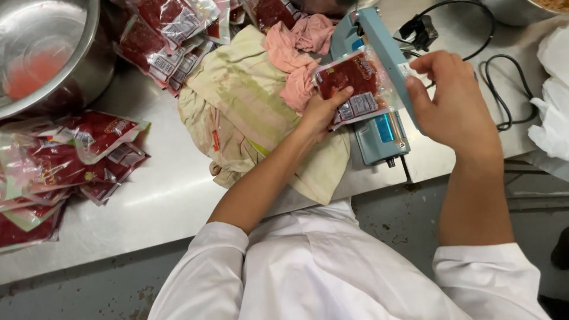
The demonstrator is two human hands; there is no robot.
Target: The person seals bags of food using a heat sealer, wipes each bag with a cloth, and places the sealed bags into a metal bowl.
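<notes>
My left hand grips a clear pouch of dark red filling by its left edge, thumb on top. The pouch lies across the blue heat sealer, with its right edge at the sealer's bar. My right hand holds the pouch's right side, fingers curled over the sealer's arm. Just left of the sealer lie a pink cloth and a crumpled beige cloth on the steel table.
Several filled red pouches are heaped at the table's left, and more pouches lie at the back. A steel bowl with pink liquid stands far left. Black cable loops right of the sealer. White plastic sits at the right edge.
</notes>
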